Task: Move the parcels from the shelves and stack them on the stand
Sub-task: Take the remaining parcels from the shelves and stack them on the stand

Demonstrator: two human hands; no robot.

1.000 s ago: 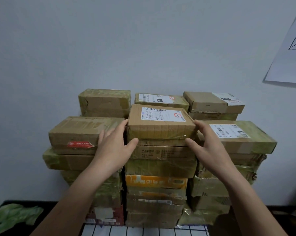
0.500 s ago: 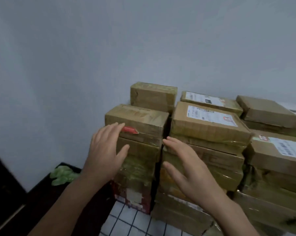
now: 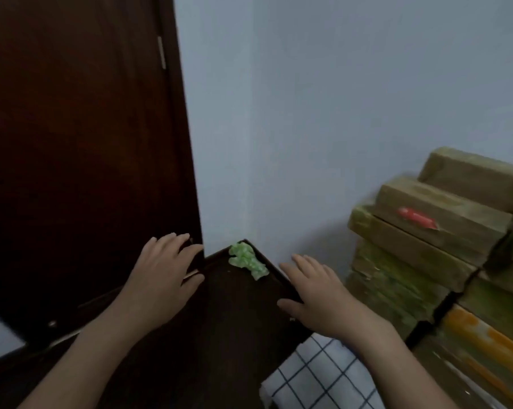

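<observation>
Nearest to us, a white cloth with a dark grid (image 3: pixel 317 376) lies on the dark wooden table (image 3: pixel 234 326), below and to the right of the green crumpled wad (image 3: pixel 247 260) that we take as our marker. The wad sits in the table's far corner, where two pale grey-blue walls (image 3: pixel 338 113) meet.

Our bare forearms reach in from the bottom edge. Our left hand (image 3: pixel 160 280) hangs left of the wad and a little nearer to us, palm down, fingers loose and nearly straight, holding nothing. Its fingertips overlap the door's edge in our view, and we cannot tell whether they touch it. Our right hand (image 3: pixel 317 296) hangs right of the wad, also nearer. It is palm down over the table's edge by the wall, fingers straight and slightly apart, thumb out to the left, and it too is empty.

Well to the right of the wad stands the stack of parcels (image 3: pixel 411 255), brown boxes wrapped in greenish tape and piled in columns at the right edge of view. An upper parcel bears a red sticker (image 3: pixel 416 217). Lower and nearer, one carries orange tape (image 3: pixel 482 335). Both hands are apart from the stack. The picture is blurred there, so we cannot read any labels.

Left of the wad and behind it rises a dark brown door (image 3: pixel 72 143), with a metal hinge (image 3: pixel 161 56) high on its edge.
</observation>
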